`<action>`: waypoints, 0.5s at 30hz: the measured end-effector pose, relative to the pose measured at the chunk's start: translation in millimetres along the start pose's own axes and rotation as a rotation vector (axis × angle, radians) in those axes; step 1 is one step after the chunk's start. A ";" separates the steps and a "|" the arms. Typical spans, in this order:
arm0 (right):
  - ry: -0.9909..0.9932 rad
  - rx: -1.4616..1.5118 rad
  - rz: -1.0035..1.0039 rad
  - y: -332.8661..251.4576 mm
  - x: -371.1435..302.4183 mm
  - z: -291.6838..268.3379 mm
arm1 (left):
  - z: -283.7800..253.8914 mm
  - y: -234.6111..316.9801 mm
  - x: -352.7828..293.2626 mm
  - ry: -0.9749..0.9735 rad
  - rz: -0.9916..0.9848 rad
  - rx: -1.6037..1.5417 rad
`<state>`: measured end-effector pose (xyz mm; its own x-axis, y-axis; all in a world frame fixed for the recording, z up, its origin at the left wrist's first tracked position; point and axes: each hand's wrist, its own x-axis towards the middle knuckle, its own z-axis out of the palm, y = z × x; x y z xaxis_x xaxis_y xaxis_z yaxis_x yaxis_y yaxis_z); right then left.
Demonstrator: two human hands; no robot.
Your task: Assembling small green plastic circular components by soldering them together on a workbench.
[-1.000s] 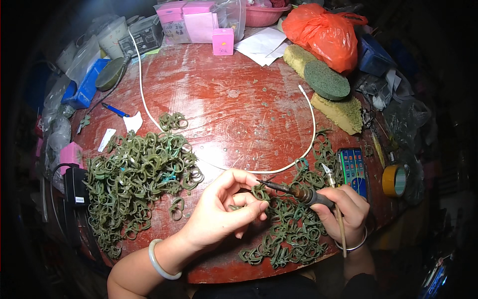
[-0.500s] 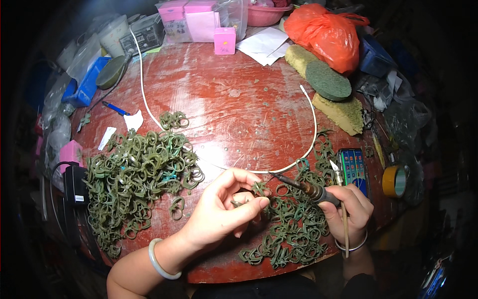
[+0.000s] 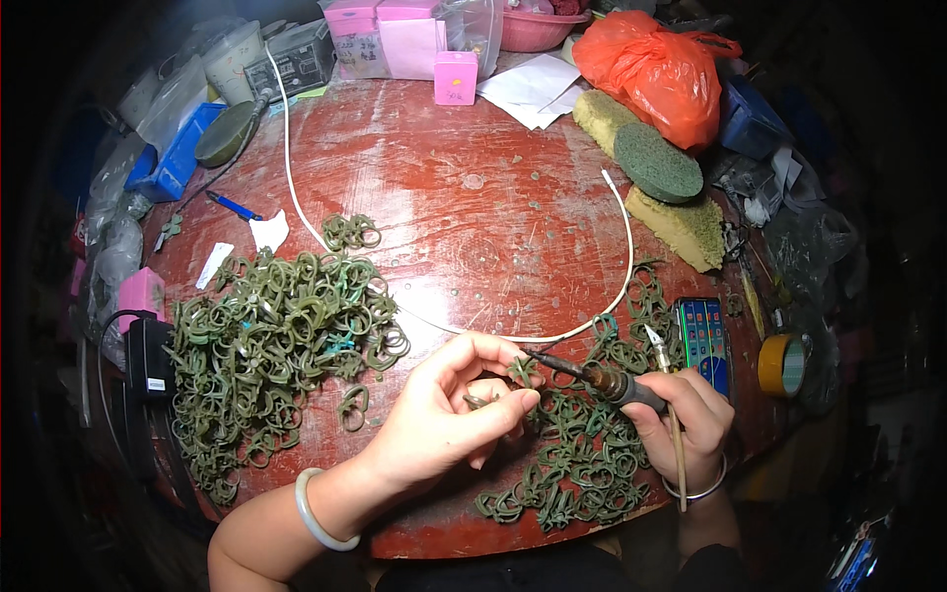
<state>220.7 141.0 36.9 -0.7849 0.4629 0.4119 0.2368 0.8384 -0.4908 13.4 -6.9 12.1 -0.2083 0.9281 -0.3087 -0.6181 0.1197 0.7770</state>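
Note:
My left hand [image 3: 434,409] is closed, pinching a small green wax ring [image 3: 522,370] between thumb and fingers. Another bit of green shows among its curled fingers, partly hidden. Gripped in my right hand [image 3: 691,414] is a soldering iron [image 3: 619,386] with a dark handle; its thin tip reaches to the upper edge of the held ring, and whether they touch I cannot tell. The same hand also keeps a craft knife [image 3: 678,444] with a pale handle, blade pointing away from me. Under and beside the hands lies a pile of green rings [image 3: 582,464].
A bigger heap of green rings [image 3: 286,335] covers the table's left side. A white cable [image 3: 288,148] curves across the red table [image 3: 444,178]. Right of my hands are a phone [image 3: 702,340] and yellow tape [image 3: 780,364]; sponges [image 3: 676,227] and a red bag [image 3: 651,74] lie farther back.
The soldering iron has moved left, bringing its tip closer to the held ring. My left hand keeps nearly the same pose. The whole view has shifted slightly.

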 end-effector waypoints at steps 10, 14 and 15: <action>0.001 -0.003 -0.004 1.7 -1.1 2.6 | -0.7 -0.5 0.4 0.007 -0.013 0.030; -0.002 -0.015 -0.010 0.4 -1.2 0.2 | 0.9 0.1 0.5 0.002 -0.019 0.024; -0.003 -0.011 -0.011 0.9 -1.1 1.0 | 0.5 -0.3 0.4 0.006 -0.020 0.025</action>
<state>221.2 140.9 35.3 -0.7892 0.4525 0.4152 0.2342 0.8467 -0.4777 13.8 -6.4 12.0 -0.2004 0.9235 -0.3271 -0.6033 0.1467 0.7839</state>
